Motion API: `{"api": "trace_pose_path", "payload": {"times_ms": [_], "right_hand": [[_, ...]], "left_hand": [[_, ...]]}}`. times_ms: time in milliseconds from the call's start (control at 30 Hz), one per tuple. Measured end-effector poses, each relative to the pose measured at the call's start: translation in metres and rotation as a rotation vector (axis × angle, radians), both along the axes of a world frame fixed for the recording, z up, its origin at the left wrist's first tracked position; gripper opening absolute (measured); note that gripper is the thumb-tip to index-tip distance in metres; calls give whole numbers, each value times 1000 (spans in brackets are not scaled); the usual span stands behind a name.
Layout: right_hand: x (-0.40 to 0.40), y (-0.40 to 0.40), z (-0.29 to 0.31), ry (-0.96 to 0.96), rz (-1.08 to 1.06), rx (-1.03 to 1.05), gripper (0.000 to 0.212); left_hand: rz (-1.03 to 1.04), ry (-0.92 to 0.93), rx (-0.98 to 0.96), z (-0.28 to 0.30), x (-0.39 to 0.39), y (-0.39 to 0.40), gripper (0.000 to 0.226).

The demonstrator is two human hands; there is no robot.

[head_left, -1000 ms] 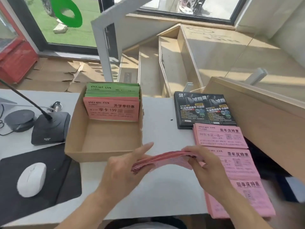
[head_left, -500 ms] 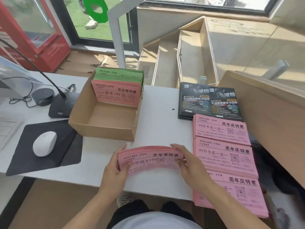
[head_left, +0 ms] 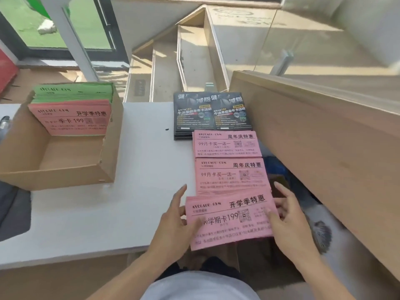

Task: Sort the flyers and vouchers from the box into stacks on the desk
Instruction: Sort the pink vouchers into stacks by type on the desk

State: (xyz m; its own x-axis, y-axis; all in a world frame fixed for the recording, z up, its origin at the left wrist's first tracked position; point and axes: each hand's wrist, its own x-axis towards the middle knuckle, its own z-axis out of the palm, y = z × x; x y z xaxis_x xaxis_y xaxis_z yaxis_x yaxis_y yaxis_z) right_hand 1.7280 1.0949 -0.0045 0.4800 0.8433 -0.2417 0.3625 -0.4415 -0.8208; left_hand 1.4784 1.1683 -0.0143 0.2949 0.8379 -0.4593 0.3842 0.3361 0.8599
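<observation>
At the near edge of the desk (head_left: 134, 165), pink voucher stack (head_left: 230, 221) lying flat, overhanging slightly; left hand (head_left: 175, 230) and right hand (head_left: 290, 226) at its short ends, fingers (head_left: 279, 189) straight and loosely spread; box (head_left: 65, 161) far left holding more vouchers (head_left: 75, 120).

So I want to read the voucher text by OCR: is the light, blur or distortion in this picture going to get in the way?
Head view: hard sunlight stripes the floor beyond the desk, which lies evenly lit with no glare; headlines on the pink stack between the left hand and right hand read clearly, the fine print smears; the wide angle bends the box at the edge.
</observation>
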Motion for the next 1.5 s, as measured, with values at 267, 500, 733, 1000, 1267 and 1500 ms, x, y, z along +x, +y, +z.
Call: {"api": "trace_pose_path", "payload": {"times_ms": [267,500,733,1000,1267,1500], "right_hand": [[11,-10,-20,-70,-80,-125,63],[10,-11,-35,-95,-135,-105,58],[10,-10,-47,-163,-157,-101,57],[-6,-2,-51,-238,-15,-166,61],[-6,3,-52,-376,24,-290,65],[-54,32,-28,-684,133,-38,27]], "left_hand": [[-46,151,27,-17,27,4,92],[5,145,3,-23,25,7,86],[12,168,22,-20,29,9,86],[230,-228,-424,4,42,3,54],[221,-317,-492,17,53,13,23],[331,-265,-235,16,10,26,64]]}}
